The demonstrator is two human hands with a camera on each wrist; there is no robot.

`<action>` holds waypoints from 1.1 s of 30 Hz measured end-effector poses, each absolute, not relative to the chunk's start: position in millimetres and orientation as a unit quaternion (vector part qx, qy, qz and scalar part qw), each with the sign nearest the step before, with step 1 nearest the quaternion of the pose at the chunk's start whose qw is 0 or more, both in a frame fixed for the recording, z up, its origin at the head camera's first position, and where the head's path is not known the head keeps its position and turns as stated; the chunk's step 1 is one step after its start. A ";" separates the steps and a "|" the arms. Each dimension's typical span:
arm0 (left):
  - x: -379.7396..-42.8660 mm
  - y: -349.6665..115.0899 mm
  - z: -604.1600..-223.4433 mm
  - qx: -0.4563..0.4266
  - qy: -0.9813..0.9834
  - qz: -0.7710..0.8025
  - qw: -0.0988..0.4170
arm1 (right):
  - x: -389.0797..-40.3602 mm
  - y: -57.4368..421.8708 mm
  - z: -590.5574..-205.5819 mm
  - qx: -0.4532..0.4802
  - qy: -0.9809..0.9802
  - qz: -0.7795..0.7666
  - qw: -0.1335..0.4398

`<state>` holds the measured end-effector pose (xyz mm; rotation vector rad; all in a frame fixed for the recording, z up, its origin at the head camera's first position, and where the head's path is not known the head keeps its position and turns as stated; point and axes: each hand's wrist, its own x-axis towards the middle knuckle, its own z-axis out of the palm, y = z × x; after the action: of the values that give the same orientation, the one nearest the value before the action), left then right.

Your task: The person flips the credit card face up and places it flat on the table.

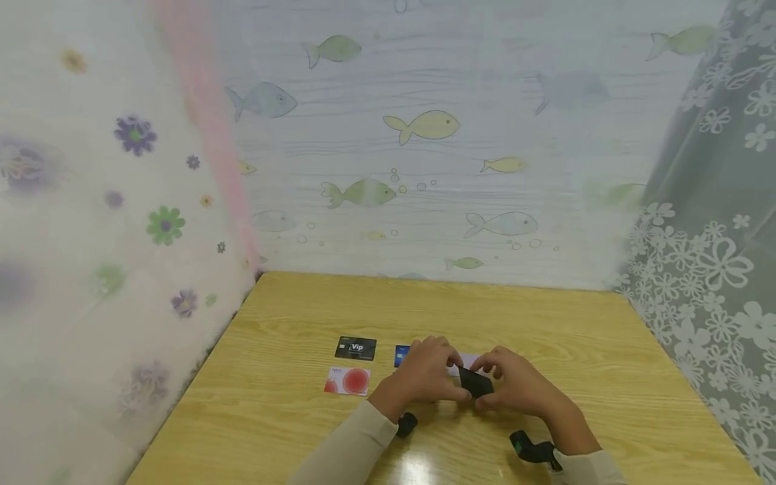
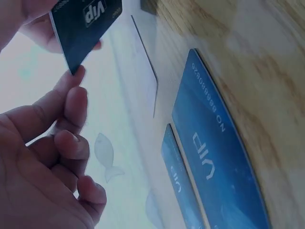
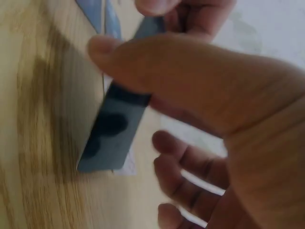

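Note:
A black card [image 1: 475, 382] with "Vip" lettering on its other face is held up between both hands, tilted above the table. My left hand [image 1: 427, 370] pinches its left end; in the left wrist view a fingertip meets one corner of the card [image 2: 88, 28]. At the other end, my right hand [image 1: 521, 384] grips the card, its thumb lying across the dark face [image 3: 112, 136] in the right wrist view. Behind the hands lie a partly covered blue card [image 1: 401, 356] and a pale pinkish card [image 1: 468, 362].
Left of the hands, a black Vip card [image 1: 356, 348] lies behind a white card with red circles [image 1: 347, 381]. All rest on a wood-grain table [image 1: 291, 316]. Fish-patterned curtain [image 1: 364, 236] hangs along the back edge. Black wrist devices [image 1: 532, 449] sit at both cuffs.

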<state>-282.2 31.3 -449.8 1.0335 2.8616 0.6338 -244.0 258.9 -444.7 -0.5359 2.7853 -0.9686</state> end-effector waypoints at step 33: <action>-281.0 23.2 -462.3 0.335 0.876 0.334 0.097 | -245.6 259.1 -445.2 -0.193 0.862 -0.468 0.010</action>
<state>-281.0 23.2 -462.3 0.9905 2.5931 0.9883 -245.6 259.1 -445.2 -0.6033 2.6924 -1.4620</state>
